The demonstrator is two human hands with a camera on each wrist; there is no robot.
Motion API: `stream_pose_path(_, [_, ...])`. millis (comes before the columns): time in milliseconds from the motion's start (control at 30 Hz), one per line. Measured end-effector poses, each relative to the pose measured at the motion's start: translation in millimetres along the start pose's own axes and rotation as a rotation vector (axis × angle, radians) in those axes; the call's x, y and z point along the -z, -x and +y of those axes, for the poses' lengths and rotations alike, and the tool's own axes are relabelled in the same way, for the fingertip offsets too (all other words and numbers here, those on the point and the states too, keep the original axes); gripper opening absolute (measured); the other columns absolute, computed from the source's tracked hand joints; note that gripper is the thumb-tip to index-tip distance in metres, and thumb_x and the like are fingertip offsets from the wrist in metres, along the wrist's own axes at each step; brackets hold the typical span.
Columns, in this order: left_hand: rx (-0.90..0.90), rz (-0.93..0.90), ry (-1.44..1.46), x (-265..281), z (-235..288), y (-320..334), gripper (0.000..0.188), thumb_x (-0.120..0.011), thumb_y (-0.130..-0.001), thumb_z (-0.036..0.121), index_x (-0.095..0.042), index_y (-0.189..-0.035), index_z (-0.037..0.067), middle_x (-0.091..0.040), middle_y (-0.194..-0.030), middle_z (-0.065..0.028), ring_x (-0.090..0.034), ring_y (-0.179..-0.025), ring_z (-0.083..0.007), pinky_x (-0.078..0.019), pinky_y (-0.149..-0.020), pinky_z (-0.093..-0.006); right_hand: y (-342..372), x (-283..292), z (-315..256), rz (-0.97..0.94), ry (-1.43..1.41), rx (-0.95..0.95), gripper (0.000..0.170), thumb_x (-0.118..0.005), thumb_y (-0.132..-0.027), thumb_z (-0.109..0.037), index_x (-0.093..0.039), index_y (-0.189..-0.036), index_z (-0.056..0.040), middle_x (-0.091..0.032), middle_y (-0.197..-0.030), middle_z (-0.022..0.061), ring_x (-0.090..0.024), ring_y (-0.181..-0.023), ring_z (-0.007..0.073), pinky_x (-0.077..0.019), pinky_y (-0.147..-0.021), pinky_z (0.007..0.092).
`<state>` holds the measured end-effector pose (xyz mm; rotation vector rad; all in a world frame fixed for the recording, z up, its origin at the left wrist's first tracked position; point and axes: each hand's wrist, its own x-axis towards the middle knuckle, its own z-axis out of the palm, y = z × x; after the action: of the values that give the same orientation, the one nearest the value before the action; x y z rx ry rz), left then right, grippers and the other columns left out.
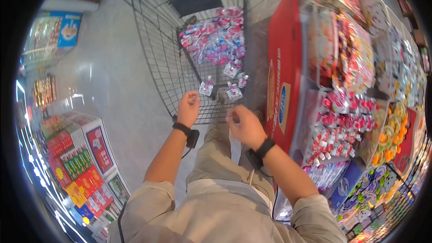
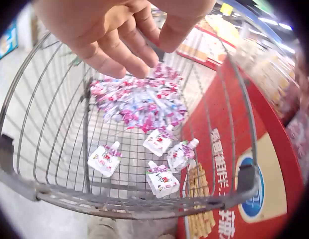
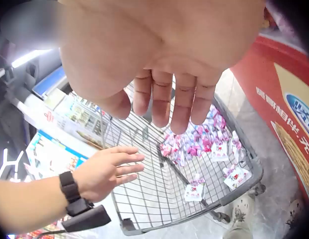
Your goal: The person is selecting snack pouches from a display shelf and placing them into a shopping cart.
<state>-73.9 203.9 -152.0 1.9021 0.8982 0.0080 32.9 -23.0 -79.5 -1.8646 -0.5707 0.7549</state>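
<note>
My left hand [image 1: 189, 107] hovers over the near end of a wire shopping cart [image 1: 155, 58], its fingers loosely bent and holding nothing. My right hand [image 1: 246, 126] is level with it on the other side, also holding nothing. In the right wrist view its fingers [image 3: 184, 99] hang down, slightly spread. Several white spouted pouches [image 2: 105, 159] with pink and red print lie apart on the cart's wire floor, below both hands. Beyond them, a large heap of similar pink and white pouches [image 1: 213, 36] fills the far part of the basket.
A red display stand [image 1: 283, 63] runs close along the cart's right side. Its bins hold bagged snacks and pink-capped pouches [image 1: 344, 103]. Stacked cartons [image 1: 99, 144] stand across the grey floor [image 1: 112, 76] at left. A dark panel [image 1: 195, 1] is at the cart's far end.
</note>
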Motion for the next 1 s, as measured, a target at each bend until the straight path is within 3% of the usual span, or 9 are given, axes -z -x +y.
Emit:
stream_pose_path(133, [0.385,0.142,0.233,-22.9,-61.5,-44.2,0.04,-0.067,-0.088,0.011,-0.055,-0.126,0.004,-0.064,-0.117,-0.0193,-0.064,-0.096,-0.023,-0.0514,-0.084,-0.033,-87.1,-47.0,54.3,-0.107,0.069,-0.185,0.029,-0.069,-0.086,-0.018,-0.065,-0.107,0.0018,-0.069,-0.099,0.019,-0.067,-0.096,0.0318,-0.053,-0.082,0.0401])
stream_pose_path(333, [0.523,0.049,0.453,-34.8,-57.9,-75.8,0.048,-0.068,-0.089,0.015,-0.05,-0.13,0.0,-0.06,-0.115,-0.0123,-0.059,-0.103,-0.0223,-0.0486,-0.089,-0.0358,-270.0,-73.8,80.3,0.004,0.131,-0.418,0.046,-0.07,-0.083,-0.022,-0.06,-0.122,0.0001,-0.062,-0.122,0.0232,-0.062,-0.111,0.0366,-0.0491,-0.094,0.0439])
stream_pose_path(400, [0.482,0.085,0.569,-62.9,-101.9,-69.8,0.034,-0.066,-0.09,0.016,-0.055,-0.119,0.001,-0.062,-0.097,-0.0055,-0.061,-0.088,-0.0185,-0.0507,-0.078,-0.0349,-345.4,-80.5,104.5,0.038,0.32,-0.251,0.05,-0.07,-0.082,-0.022,-0.058,-0.125,-0.0012,-0.06,-0.126,0.0216,-0.059,-0.116,0.0369,-0.0476,-0.097,0.0457])
stream_pose_path(433, [0.614,-0.043,0.637,-41.7,-76.6,-67.7,0.034,-0.064,-0.092,0.014,-0.053,-0.123,0.006,-0.059,-0.106,-0.0024,-0.055,-0.093,-0.011,-0.0476,-0.077,-0.0264,-373.5,-86.1,113.2,0.063,0.485,-0.15,0.054,-0.07,-0.081,-0.022,-0.055,-0.128,-0.0026,-0.058,-0.13,0.0201,-0.057,-0.12,0.0372,-0.0461,-0.099,0.0474])
stream_pose_path(533, [0.735,-0.138,0.942,-20.1,-75.3,-67.9,0.031,-0.062,-0.096,0.013,-0.051,-0.124,0.005,-0.06,-0.114,-0.0039,-0.061,-0.1,-0.0158,-0.0491,-0.084,-0.0298,-454.5,-96.1,115.3,0.012,0.806,-0.081,0.058,-0.072,-0.079,-0.027,-0.055,-0.13,-0.0081,-0.057,-0.132,0.0168,-0.053,-0.127,0.0345,-0.0442,-0.102,0.0478])
stream_pose_path(700, [0.845,-0.144,1.039,11.0,-60.3,-83.7,0.036,-0.062,-0.096,0.01,-0.05,-0.13,0.004,-0.061,-0.124,-0.0073,-0.061,-0.108,-0.0175,-0.0495,-0.088,-0.0329,-444.3,-125.9,129.4,-0.198,1.132,-0.256,0.057,-0.076,-0.078,-0.033,-0.06,-0.127,-0.0066,-0.059,-0.13,0.0177,-0.056,-0.123,0.0344,-0.0459,-0.102,0.0462])
stream_pose_path(867, [0.681,-0.041,0.995,-9.8,-75.5,-144.4,0.05,-0.071,-0.09,0.016,-0.049,-0.134,0.005,-0.059,-0.124,-0.007,-0.059,-0.105,-0.0155,-0.0471,-0.086,-0.0307,-375.4,-127.1,174.6,0.01,0.698,-0.149,0.054,-0.081,-0.075,-0.032,-0.066,-0.115,0.0012,-0.06,-0.124,0.0239,-0.062,-0.11,0.0377,-0.0501,-0.094,0.0454])
stream_pose_path(967, [0.743,0.071,1.01,0.3,-47.2,-187.7,0.057,-0.075,-0.088,0.023,-0.048,-0.136,0.006,-0.058,-0.123,-0.005,-0.055,-0.109,-0.0141,-0.0464,-0.084,-0.0317,-338.3,-118.1,121.7,-0.087,0.452,-0.33,0.051,-0.077,-0.082,-0.032,-0.066,-0.119,0.0009,-0.066,-0.116,0.0206,-0.064,-0.102,0.0314,-0.0503,-0.09,0.0412])
stream_pose_path(1000, [0.693,-0.047,1.069,5.5,-45.3,-197.0,0.059,-0.077,-0.088,0.027,-0.048,-0.136,0.007,-0.058,-0.124,-0.0047,-0.054,-0.112,-0.014,-0.0471,-0.084,-0.0331,-330.6,-112.6,108.4,-0.358,0.143,-0.445,0.046,-0.071,-0.087,-0.032,-0.066,-0.119,0.0008,-0.068,-0.112,0.018,-0.064,-0.099,0.028,-0.0498,-0.088,0.0394])
